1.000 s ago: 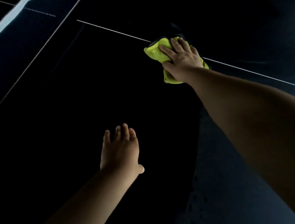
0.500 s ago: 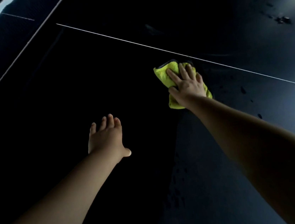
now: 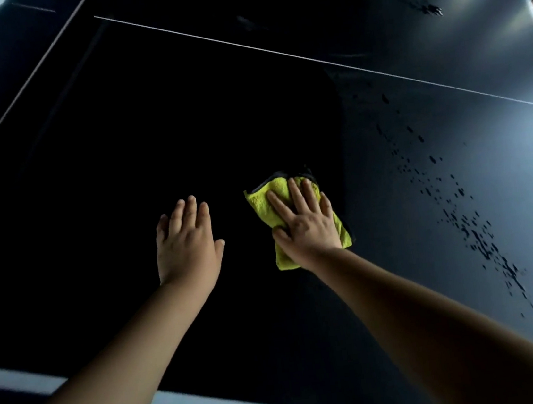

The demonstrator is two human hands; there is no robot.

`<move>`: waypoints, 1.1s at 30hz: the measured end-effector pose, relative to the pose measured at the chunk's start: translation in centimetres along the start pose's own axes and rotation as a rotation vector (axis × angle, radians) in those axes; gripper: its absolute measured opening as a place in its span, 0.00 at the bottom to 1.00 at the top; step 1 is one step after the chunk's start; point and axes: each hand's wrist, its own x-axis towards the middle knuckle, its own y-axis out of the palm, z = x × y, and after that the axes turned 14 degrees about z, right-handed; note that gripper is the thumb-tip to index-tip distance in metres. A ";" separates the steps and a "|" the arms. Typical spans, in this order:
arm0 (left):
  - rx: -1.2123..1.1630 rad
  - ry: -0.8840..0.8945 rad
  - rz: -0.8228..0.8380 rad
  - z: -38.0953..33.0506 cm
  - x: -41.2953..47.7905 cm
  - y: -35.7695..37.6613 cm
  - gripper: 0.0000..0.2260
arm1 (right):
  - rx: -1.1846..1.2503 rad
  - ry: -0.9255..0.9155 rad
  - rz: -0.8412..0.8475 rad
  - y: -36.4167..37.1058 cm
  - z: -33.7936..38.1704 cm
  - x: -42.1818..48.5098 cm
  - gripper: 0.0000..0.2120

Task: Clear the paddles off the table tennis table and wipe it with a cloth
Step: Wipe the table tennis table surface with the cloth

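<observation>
Head view: no paddles show on the dark table tennis surface [image 3: 85, 157], so clearing appears done. The right hand [image 3: 305, 227] presses a folded yellow-green microfibre cloth [image 3: 260, 204] onto the near half, fingers straight. The left hand [image 3: 186, 245] lies flat just beside it, fingers released. Dark wet spots [image 3: 477, 236] (right side) are not yet wiped.

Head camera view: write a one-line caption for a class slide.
Right hand presses a yellow cloth on the dark table tennis table; left hand lies flat beside it.
</observation>
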 end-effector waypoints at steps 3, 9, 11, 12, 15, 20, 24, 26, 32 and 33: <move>-0.027 0.012 -0.007 1.9 -4.7 1.9 0.31 | 0.005 0.006 0.013 2.5 3.1 -4.3 0.34; -0.109 0.004 -0.005 4.8 -12.6 5.3 0.29 | 0.021 -0.010 0.010 7.1 9.3 -11.7 0.34; -0.120 0.004 0.012 5.2 -14.5 6.1 0.29 | 0.027 -0.037 0.008 8.4 11.0 -13.7 0.34; -0.113 0.007 0.025 5.2 -15.2 6.5 0.29 | 0.026 -0.054 0.011 9.0 11.6 -14.6 0.34; -0.105 0.025 0.031 4.7 -16.7 7.1 0.29 | 0.004 -0.127 -0.003 10.8 12.3 -17.0 0.32; -0.099 0.090 0.048 2.5 -17.7 7.3 0.30 | -0.074 -0.239 0.010 12.1 9.4 -20.3 0.32; -0.104 0.135 0.044 0.2 -17.2 6.9 0.32 | -0.041 -0.213 0.008 11.8 5.4 -21.3 0.33; -0.087 0.141 0.056 -1.0 -16.5 6.5 0.32 | -0.038 -0.213 0.012 11.2 3.7 -20.8 0.33; -0.043 0.113 0.078 -5.3 -11.9 4.6 0.36 | -0.037 -0.161 0.005 7.2 -1.2 -15.0 0.33; -0.053 0.106 0.083 -6.2 -10.7 4.1 0.36 | -0.033 -0.150 0.004 6.3 -2.3 -13.5 0.33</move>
